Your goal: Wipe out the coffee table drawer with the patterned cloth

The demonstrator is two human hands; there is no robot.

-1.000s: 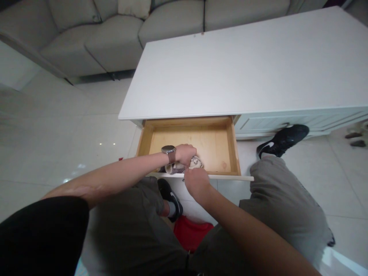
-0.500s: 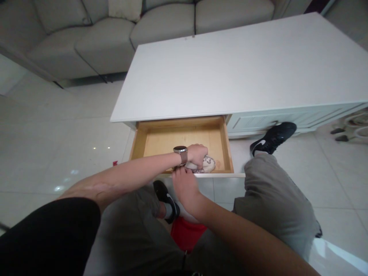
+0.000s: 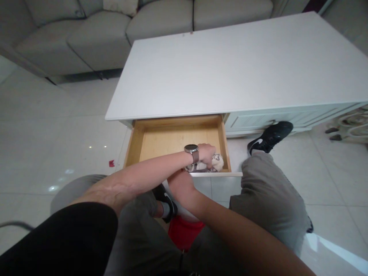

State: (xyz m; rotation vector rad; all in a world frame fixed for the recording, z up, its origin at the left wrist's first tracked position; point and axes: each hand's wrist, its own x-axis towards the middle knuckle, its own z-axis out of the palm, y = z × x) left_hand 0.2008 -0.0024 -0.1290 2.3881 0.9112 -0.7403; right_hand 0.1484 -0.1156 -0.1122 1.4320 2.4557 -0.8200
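Cloth [image 3: 217, 163], cream with dark patterning, lies bunched at the near right of the open, pale wooden drawer [image 3: 169, 138]. The person's left hand [image 3: 206, 153], brown-strapped round watch [image 3: 191, 148] at the wrist, is closed on it, fingers curled. The bare right hand [image 3: 179, 184] is at the drawer's white front, fingers hidden beneath the left forearm; grip cannot be determined. White rectangular table [image 3: 224, 73] above; grey cushioned sofa [image 3: 161, 21] beyond, far side.

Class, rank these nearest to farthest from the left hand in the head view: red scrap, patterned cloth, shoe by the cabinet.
1. Patterned cloth, at the left hand.
2. Shoe, right, beside the cabinet.
3. Red scrap, left, on the floor.
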